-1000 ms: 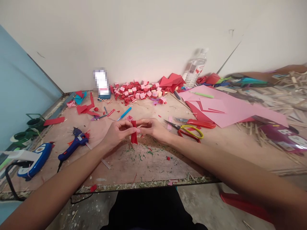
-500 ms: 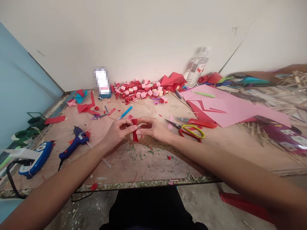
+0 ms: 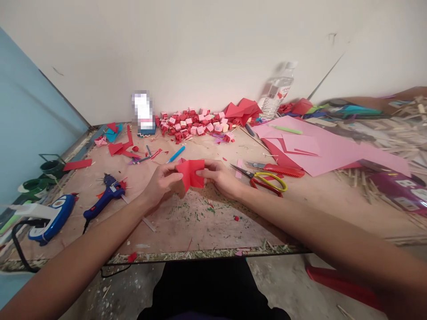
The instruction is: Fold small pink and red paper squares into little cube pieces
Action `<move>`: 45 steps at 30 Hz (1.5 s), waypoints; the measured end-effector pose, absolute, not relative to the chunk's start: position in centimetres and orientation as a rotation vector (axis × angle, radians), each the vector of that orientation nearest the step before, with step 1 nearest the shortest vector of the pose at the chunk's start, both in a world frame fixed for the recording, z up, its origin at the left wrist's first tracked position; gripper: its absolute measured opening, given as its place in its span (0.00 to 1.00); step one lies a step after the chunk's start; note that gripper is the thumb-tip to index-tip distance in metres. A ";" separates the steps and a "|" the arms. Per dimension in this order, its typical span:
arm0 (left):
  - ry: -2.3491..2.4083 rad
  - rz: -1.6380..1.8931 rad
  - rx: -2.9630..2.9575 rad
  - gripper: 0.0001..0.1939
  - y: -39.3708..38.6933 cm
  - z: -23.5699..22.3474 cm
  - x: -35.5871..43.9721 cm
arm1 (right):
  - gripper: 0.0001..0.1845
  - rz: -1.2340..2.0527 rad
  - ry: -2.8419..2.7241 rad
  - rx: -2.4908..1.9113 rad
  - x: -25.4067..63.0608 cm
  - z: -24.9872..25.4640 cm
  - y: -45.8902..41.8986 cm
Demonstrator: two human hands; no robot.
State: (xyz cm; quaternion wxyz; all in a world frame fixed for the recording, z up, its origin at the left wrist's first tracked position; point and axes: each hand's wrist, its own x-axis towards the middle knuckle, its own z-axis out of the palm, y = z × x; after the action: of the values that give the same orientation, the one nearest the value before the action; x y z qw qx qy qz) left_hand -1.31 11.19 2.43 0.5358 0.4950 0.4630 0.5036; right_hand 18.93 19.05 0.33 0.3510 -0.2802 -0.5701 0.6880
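Note:
A creased piece of red paper (image 3: 191, 172) is spread between my two hands above the middle of the table. My left hand (image 3: 163, 180) pinches its left edge between thumb and fingers. On the other side, my right hand (image 3: 216, 175) grips the right edge, its thumb lying on the front face. The fingers behind the paper are partly hidden. A blue pen (image 3: 177, 154) lies just beyond my left hand. To the right of my right hand are scissors (image 3: 263, 178) with yellow and red handles and a red utility knife (image 3: 283, 170).
Small red and pink folded paper pieces (image 3: 193, 124) are heaped against the wall by a propped phone (image 3: 143, 111). A glue gun (image 3: 106, 195) and a blue power strip (image 3: 55, 218) lie left. Pink sheets (image 3: 336, 146), a water bottle (image 3: 278, 93) and wooden sticks (image 3: 393, 133) occupy the right.
The red paper, earlier bunched narrow between my fingertips, is now opened out wide. My hands have moved slightly apart, both still holding it.

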 end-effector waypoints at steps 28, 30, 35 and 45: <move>1.379 1.404 1.265 0.17 12.4 1.7 -1.6 | 0.15 1.646 -1.470 -0.758 18.6 0.1 19.3; 1.346 1.388 1.246 0.17 12.4 1.7 -1.5 | 0.16 1.636 -1.489 -0.755 18.6 0.1 19.3; 1.335 1.401 1.210 0.16 12.4 1.8 -1.4 | 0.14 1.627 -1.502 -0.771 18.5 0.2 19.2; 1.317 1.453 0.939 0.17 12.3 2.5 -1.1 | 0.12 1.681 -1.414 -0.756 18.5 0.3 19.1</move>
State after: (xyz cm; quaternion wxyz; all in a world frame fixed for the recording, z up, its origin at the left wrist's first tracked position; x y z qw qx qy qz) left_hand -1.05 12.32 2.54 0.4648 0.3824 0.5363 0.5917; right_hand 18.52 19.05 0.25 0.3980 -0.2985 -0.5582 0.6639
